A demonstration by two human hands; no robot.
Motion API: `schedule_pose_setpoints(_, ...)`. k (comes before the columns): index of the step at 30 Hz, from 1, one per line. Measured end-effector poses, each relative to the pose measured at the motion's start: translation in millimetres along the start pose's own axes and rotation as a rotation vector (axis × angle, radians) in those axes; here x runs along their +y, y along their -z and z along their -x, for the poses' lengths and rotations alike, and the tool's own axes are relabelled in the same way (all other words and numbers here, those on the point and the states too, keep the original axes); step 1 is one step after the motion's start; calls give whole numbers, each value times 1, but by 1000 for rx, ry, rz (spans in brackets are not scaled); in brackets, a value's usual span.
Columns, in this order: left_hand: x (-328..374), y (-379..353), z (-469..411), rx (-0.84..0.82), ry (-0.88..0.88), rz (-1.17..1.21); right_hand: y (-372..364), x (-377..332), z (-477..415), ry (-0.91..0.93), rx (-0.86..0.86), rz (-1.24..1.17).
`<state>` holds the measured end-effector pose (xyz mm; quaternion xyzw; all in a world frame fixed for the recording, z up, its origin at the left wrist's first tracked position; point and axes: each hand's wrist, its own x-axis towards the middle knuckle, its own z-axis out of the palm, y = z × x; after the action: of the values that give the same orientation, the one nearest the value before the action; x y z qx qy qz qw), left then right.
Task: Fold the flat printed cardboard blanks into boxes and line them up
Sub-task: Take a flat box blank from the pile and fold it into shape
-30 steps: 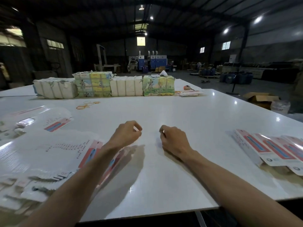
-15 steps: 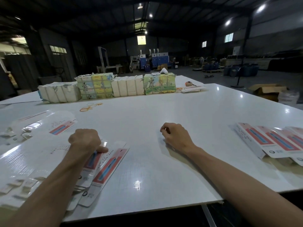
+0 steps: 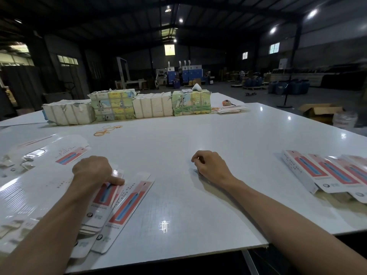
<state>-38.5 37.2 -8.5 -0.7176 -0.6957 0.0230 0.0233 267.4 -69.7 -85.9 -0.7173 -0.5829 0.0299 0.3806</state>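
Left grip [image 3: 93, 171] on the flat blanks, right grip [image 3: 210, 166] resting on the glossy white bench [image 3: 198, 135].
The fanned stack of flat white cardboard blanks with red-and-blue printed panels [image 3: 129, 203] lies by the bench's near left corner. The left grip sits knuckles-up on it, thumb flat on the top blank. Its fingers are curled under out of sight, so I cannot tell whether they grasp it. The right grip is clenched, with nothing seen in it, near the bench's middle. The folded white boxes with the same print [image 3: 309, 171] lie overlapping in a row at the right edge. Paper-wrapped bundles [image 3: 153, 105] line the far edge, and orange rubber bands [image 3: 103, 132] lie just in front of them.
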Motion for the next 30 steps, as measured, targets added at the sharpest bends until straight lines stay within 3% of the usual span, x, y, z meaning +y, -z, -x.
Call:
schedule_pose_setpoints(5, -2, -1, -7, 77, -61, 134, 0, -1, -1, 12, -16, 2)
schedule_pose_setpoints(8, 2, 11, -16, -23, -184, 258, 0, -1, 0, 22, -25, -1)
schedule_pose_setpoints(10, 9, 18, -19, -100, -278, 478, 0, -3, 0, 40, -10, -9)
schedule_pose_setpoints(14, 43, 20, -9, -525, -425, 1242, 1, -6, -1, 115, 81, -72)
schedule_pose_setpoints(16, 66, 14, 2, -680, -475, 1417, 2, -8, -2, 169, 168, -144)
schedule_pose_setpoints(21, 124, -13, 34, -827, -526, 1572, 7, -12, -7, 278, 340, -214)
schedule_pose_setpoints(23, 138, -27, 38, -865, -558, 1639, 6, -9, -8, 259, 261, -211)
schedule_pose_setpoints(26, 142, -49, 33, -748, -562, 1643, 1, -7, -8, 211, 105, -214)
schedule_pose_setpoints(30, 134, -60, 24, -694, -523, 1681, -2, -13, -9, 261, 89, -167)
